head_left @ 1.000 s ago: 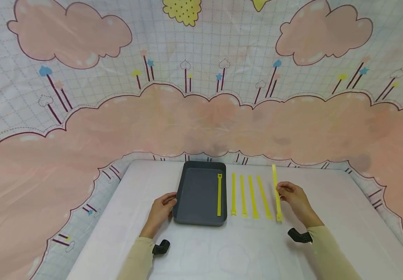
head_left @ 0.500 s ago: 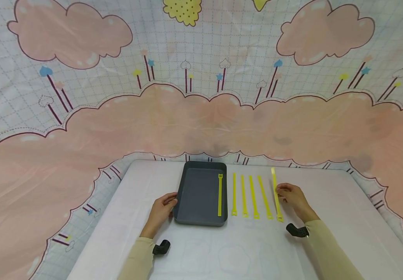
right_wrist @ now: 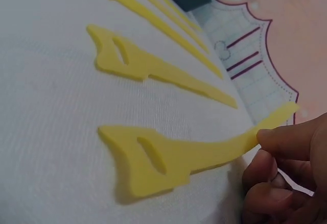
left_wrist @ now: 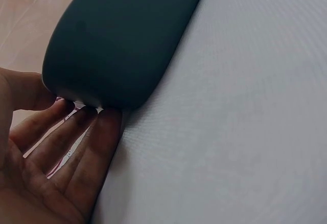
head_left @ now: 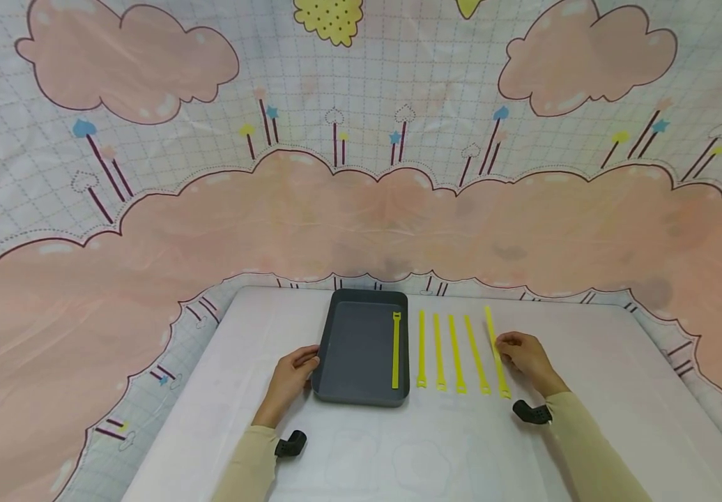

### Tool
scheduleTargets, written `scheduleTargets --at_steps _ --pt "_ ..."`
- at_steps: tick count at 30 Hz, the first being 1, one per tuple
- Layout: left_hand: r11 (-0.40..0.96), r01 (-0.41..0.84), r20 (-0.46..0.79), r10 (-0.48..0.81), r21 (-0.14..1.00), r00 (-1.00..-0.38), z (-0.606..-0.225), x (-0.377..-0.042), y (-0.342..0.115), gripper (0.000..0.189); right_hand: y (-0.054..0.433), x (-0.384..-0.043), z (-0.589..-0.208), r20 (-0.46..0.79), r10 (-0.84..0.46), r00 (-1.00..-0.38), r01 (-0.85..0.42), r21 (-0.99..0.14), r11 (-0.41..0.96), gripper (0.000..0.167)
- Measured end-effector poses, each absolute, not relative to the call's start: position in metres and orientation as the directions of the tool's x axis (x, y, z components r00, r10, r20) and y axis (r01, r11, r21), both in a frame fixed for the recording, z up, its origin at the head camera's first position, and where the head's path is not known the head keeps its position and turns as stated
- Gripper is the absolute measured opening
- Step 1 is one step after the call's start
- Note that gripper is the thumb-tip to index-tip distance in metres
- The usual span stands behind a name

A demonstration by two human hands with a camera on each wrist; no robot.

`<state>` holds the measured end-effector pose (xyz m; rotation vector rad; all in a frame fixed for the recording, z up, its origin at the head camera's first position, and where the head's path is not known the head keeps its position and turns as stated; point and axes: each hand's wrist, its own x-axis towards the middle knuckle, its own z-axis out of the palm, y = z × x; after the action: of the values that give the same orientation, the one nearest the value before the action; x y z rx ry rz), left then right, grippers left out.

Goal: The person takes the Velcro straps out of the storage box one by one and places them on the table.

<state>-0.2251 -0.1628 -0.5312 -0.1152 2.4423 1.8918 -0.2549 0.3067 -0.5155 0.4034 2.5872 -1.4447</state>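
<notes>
My left hand [head_left: 290, 380] holds the left wall of a dark grey tray [head_left: 361, 399], with the thumb at the rim and the fingers against the side. The right hand [head_left: 529, 359] pinches a yellow cable tie [head_left: 495, 352] between thumb and fingertips. In the right wrist view, the slotted head of this cable tie [right_wrist: 153, 163] is low over the table and the thin end bends upward past the thumb. Several more yellow cable ties [head_left: 455, 355] lie in a row between tray and right hand. One cable tie [head_left: 396, 352] lies inside the tray along its right side, head at the far end.
The white table [head_left: 361, 460] carries the tray and the row. Behind it hangs a cloth [head_left: 361, 230] printed with clouds. A black wrist device [head_left: 290, 443] is on the left arm, and another black device [head_left: 532, 412] is on the right.
The pinched cable tie has come down and lies closer to the table, nearly in line with the row. My right hand has lowered slightly with it; the left hand stays at the tray.
</notes>
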Motion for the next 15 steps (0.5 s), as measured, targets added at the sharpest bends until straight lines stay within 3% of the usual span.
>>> scheduleTargets --at_steps 15 --pt "0.255 -0.001 -0.002 0.005 0.967 -1.000 -0.5336 -0.2215 -0.1658 0.035 0.3070 -0.2523 -0.5172 -0.246 0.181 -0.952 0.304 -0.823 0.480 0.036"
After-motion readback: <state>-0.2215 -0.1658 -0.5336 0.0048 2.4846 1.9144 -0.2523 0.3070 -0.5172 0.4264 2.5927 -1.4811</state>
